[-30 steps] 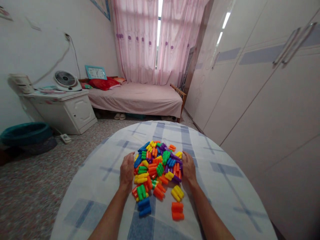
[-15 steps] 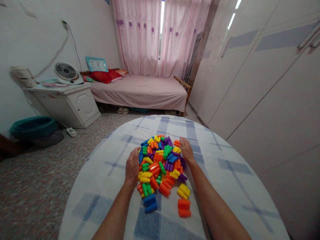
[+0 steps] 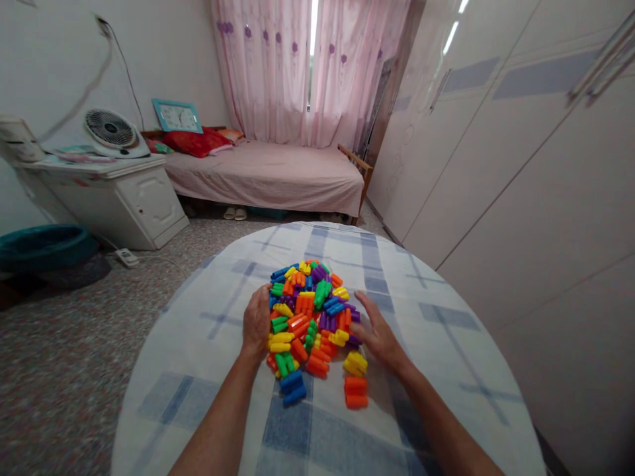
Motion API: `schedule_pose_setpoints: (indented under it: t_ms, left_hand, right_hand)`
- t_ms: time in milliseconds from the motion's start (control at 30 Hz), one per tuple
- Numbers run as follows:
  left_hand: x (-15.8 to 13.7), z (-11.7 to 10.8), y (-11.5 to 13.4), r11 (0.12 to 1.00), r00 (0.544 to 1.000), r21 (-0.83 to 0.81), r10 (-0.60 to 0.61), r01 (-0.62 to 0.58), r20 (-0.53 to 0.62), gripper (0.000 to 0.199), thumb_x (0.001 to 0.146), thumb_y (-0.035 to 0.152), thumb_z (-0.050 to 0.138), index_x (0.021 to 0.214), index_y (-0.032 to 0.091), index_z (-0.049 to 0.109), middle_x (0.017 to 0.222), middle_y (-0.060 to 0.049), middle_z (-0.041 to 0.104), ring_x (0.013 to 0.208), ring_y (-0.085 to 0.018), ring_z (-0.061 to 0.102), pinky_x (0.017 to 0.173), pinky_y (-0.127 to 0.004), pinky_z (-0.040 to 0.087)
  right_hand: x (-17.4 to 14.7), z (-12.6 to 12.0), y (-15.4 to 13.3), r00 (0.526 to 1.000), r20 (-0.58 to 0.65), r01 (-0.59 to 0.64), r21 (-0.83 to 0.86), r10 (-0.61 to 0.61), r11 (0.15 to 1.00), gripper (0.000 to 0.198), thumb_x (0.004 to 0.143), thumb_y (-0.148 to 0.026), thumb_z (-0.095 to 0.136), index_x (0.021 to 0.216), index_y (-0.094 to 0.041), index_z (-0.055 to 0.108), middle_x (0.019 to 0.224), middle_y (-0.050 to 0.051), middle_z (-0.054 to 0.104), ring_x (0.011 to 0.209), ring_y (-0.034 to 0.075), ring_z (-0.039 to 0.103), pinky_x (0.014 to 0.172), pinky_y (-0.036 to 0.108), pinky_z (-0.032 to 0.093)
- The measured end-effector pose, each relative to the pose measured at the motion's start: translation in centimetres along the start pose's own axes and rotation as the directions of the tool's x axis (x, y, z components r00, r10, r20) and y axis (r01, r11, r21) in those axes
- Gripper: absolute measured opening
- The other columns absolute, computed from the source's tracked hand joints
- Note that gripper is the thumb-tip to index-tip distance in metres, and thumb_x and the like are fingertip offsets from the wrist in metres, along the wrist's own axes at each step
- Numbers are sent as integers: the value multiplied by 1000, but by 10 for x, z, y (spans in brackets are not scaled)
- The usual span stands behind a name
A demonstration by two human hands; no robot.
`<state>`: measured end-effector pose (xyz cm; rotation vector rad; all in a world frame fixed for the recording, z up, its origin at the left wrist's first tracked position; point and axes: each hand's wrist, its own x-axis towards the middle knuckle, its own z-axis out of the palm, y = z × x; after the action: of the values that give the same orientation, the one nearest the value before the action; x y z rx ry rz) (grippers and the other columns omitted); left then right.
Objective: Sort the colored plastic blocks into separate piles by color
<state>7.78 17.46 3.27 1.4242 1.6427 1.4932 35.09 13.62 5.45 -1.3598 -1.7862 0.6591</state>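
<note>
Pale wall (image 3: 163,46) at left; dark cord (image 3: 124,66) runs down from a socket (image 3: 102,24). Far end: pink curtains (image 3: 268,79), purple flowers, nearly drawn, bright strip of window (image 3: 313,30) between. Bed (image 3: 278,168) below, pink sheet, wooden rail (image 3: 358,162) at right; red pillow (image 3: 198,142), blue-framed clock (image 3: 177,118) upright behind it. Slippers (image 3: 235,214) under bed's edge. Left: white cabinet (image 3: 153,205), fan (image 3: 110,129) on top, face tilted up. Teal tub (image 3: 47,248) before it; white power strip (image 3: 127,258) on speckled floor (image 3: 74,350). Right: tall glossy wardrobe (image 3: 496,211), mauve bands, metal handles, bright streaks reflected high up. Foreground: round-edged table (image 3: 446,370), white cloth, blue-grey checks.
</note>
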Motion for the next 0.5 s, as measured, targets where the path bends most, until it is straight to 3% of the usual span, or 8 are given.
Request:
schedule_pose_setpoints:
  t_ms: [100,200,367,500]
  left_hand:
    - [2,1,-3,997,999,62,35,-37,20,45,95,41,23,111,20,59,116,-8,62,111,-20,54,102,-36,38]
    - [3,0,-3,989,997,125,71,-73,19,46,95,40,22,108,18,61,114,-9,63,110,-21,54,102,-37,38]
    - [1,-1,-3,987,996,130,91,-92,19,45,94,40,24,109,18,60,110,-8,63,107,-21,55,100,-37,39]
    - [1,0,-7,995,995,63,80,-76,-56,44,95,42,26,109,18,60,110,-8,62,107,-20,55,98,-35,40]
  right_hand:
    - [-66,0,-5,985,152,108,-147,-86,983,95,59,-47,76,143,-30,36,154,6,26,139,35,25,110,52,27]
    - [-91,13,-7,988,105,139,-254,-116,957,91,61,-34,74,144,-28,36,153,8,27,138,35,28,110,53,29]
    - [-56,27,-11,992,-94,62,-247,-88,967,65,74,-21,56,138,-23,41,133,10,52,121,27,50,101,44,41]
    - [-27,24,-15,990,-138,-19,-215,-11,976,32,76,-19,53,107,-20,61,103,7,62,97,23,58,86,38,47]
